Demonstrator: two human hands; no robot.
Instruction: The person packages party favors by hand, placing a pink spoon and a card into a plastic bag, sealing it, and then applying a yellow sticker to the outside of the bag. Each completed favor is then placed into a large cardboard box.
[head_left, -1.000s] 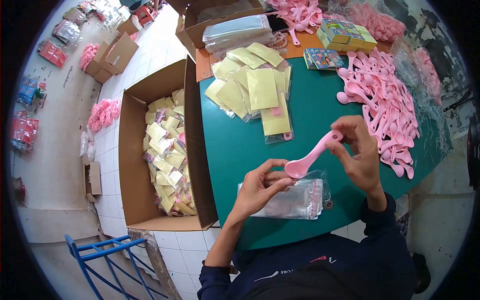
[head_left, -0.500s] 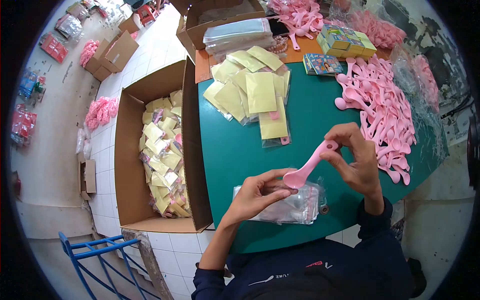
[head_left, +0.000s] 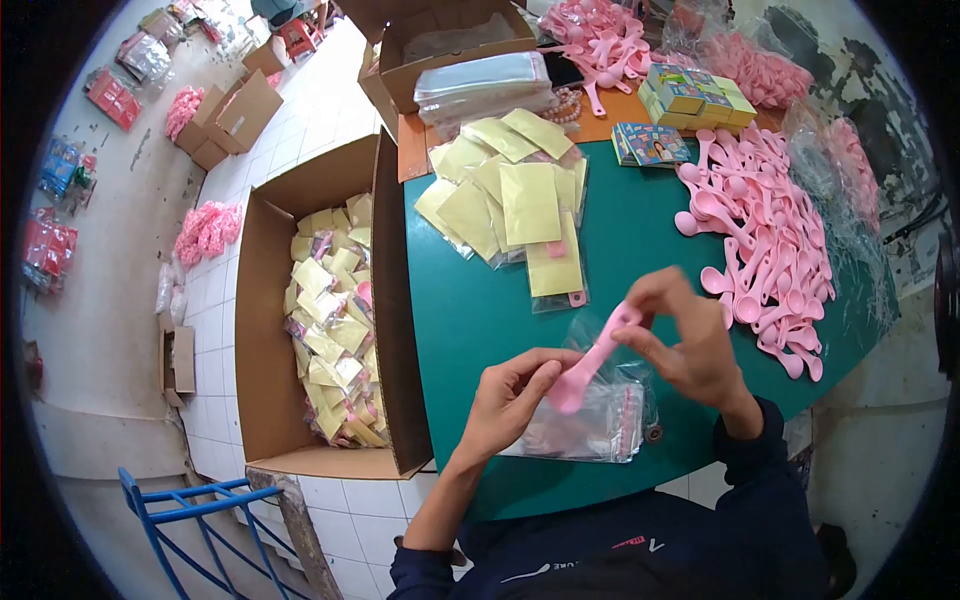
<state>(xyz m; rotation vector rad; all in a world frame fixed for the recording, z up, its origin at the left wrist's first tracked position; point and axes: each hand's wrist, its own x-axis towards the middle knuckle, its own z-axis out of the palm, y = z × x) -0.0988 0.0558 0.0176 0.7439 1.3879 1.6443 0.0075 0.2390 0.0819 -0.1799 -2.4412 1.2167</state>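
Observation:
A pink spoon hangs tilted between my hands over the green table. Its bowl end is pinched by my left hand, thumb against fingers. The handle end, with its hole, is in the closed fingers of my right hand. Clear plastic bags lie stacked just below the spoon, partly behind my left hand. Beyond my hands, yellow cards in clear packets overlap in a pile. A heap of pink spoons spreads over the table's right side, next to small printed booklets.
A large cardboard box full of packed yellow-card bags stands left of the green table. At the table's back are an open carton, a stack of clear bags and yellow blocks. A blue metal frame stands lower left.
The spoon has moved left and down and stands more steeply. My left hand now pinches its bowl end. My right hand has moved slightly left and down with the handle.

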